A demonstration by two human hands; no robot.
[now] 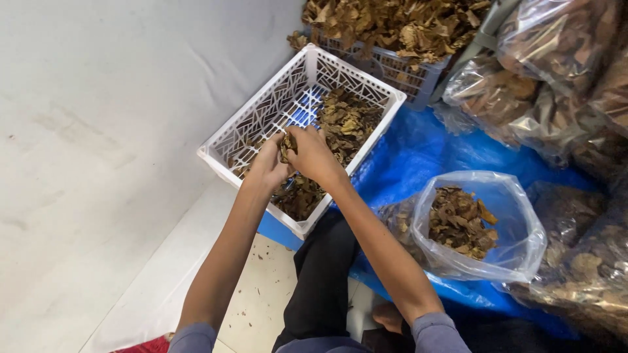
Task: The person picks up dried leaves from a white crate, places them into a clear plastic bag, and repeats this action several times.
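A white lattice plastic basket [248,121] sits tilted against the wall and holds a layer of dried brown leaves [347,121]. Both my hands are over the basket's near half. My left hand [269,163] and my right hand [313,155] meet around a small clump of dried leaves [285,145], fingers closed on it from either side. To the right stands an open clear plastic bag [517,216] partly filled with the same dried leaves [461,222].
A grey basket [399,68] heaped with dried leaves stands behind the white one. Several sealed clear bags of leaves [549,78] pile up at the right on a blue tarp [418,157]. A pale wall fills the left; tiled floor lies below.
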